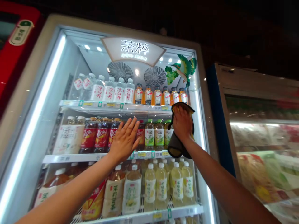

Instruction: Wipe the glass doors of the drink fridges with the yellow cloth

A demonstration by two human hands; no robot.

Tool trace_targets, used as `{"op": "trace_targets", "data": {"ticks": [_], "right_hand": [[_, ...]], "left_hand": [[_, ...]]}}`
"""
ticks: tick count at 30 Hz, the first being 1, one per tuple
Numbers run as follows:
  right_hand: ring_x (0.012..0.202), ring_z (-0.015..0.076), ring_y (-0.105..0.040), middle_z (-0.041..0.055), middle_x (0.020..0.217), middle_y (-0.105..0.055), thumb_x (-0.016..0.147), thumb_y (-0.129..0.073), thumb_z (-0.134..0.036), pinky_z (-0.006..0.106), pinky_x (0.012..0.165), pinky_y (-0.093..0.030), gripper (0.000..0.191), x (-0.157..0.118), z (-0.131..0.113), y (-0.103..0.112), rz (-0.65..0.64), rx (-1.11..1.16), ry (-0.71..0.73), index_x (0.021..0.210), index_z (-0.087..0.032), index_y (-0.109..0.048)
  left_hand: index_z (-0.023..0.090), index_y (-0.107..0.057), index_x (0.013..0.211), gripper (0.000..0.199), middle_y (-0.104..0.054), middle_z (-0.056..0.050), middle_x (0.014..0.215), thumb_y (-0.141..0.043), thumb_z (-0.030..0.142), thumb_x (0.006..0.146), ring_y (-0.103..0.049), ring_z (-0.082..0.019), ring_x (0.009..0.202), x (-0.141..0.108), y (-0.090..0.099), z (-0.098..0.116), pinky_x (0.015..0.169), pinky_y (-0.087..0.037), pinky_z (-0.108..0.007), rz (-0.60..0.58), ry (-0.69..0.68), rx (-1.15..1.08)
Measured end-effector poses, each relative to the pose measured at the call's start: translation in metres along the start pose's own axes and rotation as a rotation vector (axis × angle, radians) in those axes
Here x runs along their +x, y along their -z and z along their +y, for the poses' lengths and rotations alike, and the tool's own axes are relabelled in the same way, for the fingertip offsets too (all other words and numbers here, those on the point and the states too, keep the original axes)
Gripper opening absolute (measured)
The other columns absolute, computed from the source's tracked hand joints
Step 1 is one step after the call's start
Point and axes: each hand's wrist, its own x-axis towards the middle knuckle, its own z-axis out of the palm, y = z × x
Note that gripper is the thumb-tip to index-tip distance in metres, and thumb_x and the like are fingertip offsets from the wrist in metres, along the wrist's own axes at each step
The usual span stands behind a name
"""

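Note:
My right hand [183, 123] presses a dark cloth with yellow edging [175, 145] against the glass door [154, 174] of a lit drinks fridge, towards its right side. Part of the cloth hangs in a fold below the palm. Left of it, my left hand [125, 137] lies flat on the same glass, fingers stretched out and holding nothing. Through the pane, red-labelled bottles [88, 133] and green tea bottles [159, 133] show on the middle shelf, partly covered by my hands.
A fan-shaped sign [134, 49] and a bird sticker [184, 68] are at the fridge's top. Clear bottles [98, 90] and orange bottles [148, 95] line the upper shelf; larger bottles [132, 186] stand lower. A red cabinet [14, 62] is at left, another display fridge [259, 140] at right.

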Motion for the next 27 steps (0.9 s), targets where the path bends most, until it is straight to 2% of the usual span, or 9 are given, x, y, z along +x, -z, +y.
{"op": "trace_targets", "data": {"ticks": [2,4,7,10,13,16,20,24,27], "right_hand": [[0.132,0.0348,-0.049,0.0111,0.152,-0.05,0.099,-0.036,-0.025,0.057,0.104,-0.041,0.05,-0.003,-0.036,-0.003,-0.064,0.026,0.045,0.147,-0.026,-0.051],[0.131,0.033,-0.05,0.0082,0.154,-0.048,0.099,-0.038,-0.025,0.055,0.105,-0.041,0.05,-0.021,-0.055,0.001,-0.147,0.04,0.123,0.148,-0.029,-0.049],[0.126,0.0287,-0.055,0.005,0.151,-0.052,0.097,-0.042,-0.021,0.051,0.108,-0.039,0.052,-0.052,-0.043,0.014,-0.264,0.078,0.308,0.147,-0.033,-0.05],[0.122,0.025,-0.058,0.0036,0.144,-0.06,0.093,-0.046,-0.015,0.048,0.11,-0.038,0.053,-0.059,-0.017,0.021,-0.318,0.14,0.436,0.142,-0.034,-0.056],[0.125,0.0271,-0.056,0.0039,0.146,-0.057,0.093,-0.044,-0.015,0.049,0.108,-0.039,0.052,-0.039,-0.023,0.014,-0.226,0.146,0.288,0.14,-0.033,-0.059],[0.13,0.0323,-0.052,0.0051,0.153,-0.05,0.095,-0.041,-0.018,0.054,0.107,-0.039,0.053,-0.021,-0.066,0.0,-0.146,0.11,0.104,0.145,-0.031,-0.054],[0.129,0.0311,-0.052,0.0062,0.154,-0.048,0.097,-0.04,-0.021,0.054,0.109,-0.037,0.053,-0.039,-0.112,-0.003,-0.21,0.105,0.212,0.149,-0.03,-0.047],[0.114,0.0252,-0.06,0.0037,0.148,-0.056,0.098,-0.043,-0.022,0.051,0.113,-0.033,0.051,-0.068,-0.095,0.01,-0.329,0.122,0.479,0.146,-0.034,-0.051],[0.115,0.0272,-0.06,0.0063,0.146,-0.058,0.098,-0.042,-0.024,0.052,0.111,-0.035,0.048,-0.06,-0.078,0.011,-0.268,0.087,0.411,0.143,-0.033,-0.054]], "left_hand": [[0.017,-0.015,0.16,0.07,-0.03,-0.013,0.163,-0.043,0.037,0.099,-0.022,-0.026,0.153,-0.002,0.0,0.004,0.126,-0.017,-0.05,-0.01,0.024,0.009],[0.016,-0.017,0.16,0.069,-0.03,-0.013,0.164,-0.043,0.037,0.099,-0.022,-0.026,0.153,-0.003,0.001,0.007,0.126,-0.016,-0.05,-0.025,0.038,0.007],[0.014,-0.017,0.16,0.069,-0.029,-0.013,0.164,-0.042,0.036,0.099,-0.021,-0.027,0.154,-0.008,0.004,0.004,0.126,-0.017,-0.049,-0.045,0.025,0.0],[0.013,-0.015,0.16,0.071,-0.027,-0.015,0.164,-0.043,0.035,0.099,-0.018,-0.026,0.155,-0.02,0.009,-0.006,0.126,-0.019,-0.048,-0.051,0.018,-0.001],[0.014,-0.012,0.16,0.074,-0.025,-0.015,0.165,-0.045,0.036,0.099,-0.015,-0.026,0.155,-0.031,0.013,-0.016,0.126,-0.019,-0.047,-0.044,0.053,0.007],[0.014,-0.007,0.161,0.076,-0.025,-0.015,0.165,-0.045,0.036,0.098,-0.016,-0.026,0.155,-0.037,0.013,-0.017,0.126,-0.02,-0.048,-0.043,0.09,0.011],[0.016,-0.001,0.161,0.08,-0.027,-0.015,0.164,-0.046,0.035,0.098,-0.019,-0.027,0.154,-0.041,0.013,-0.013,0.126,-0.018,-0.049,-0.038,0.107,0.012],[0.016,0.002,0.161,0.082,-0.028,-0.014,0.164,-0.047,0.035,0.098,-0.019,-0.026,0.154,-0.051,0.018,-0.022,0.126,-0.019,-0.048,-0.047,0.109,0.015],[0.017,0.003,0.161,0.082,-0.029,-0.015,0.164,-0.047,0.036,0.098,-0.021,-0.027,0.154,-0.063,0.025,-0.041,0.126,-0.019,-0.05,-0.047,0.088,0.043]]}}
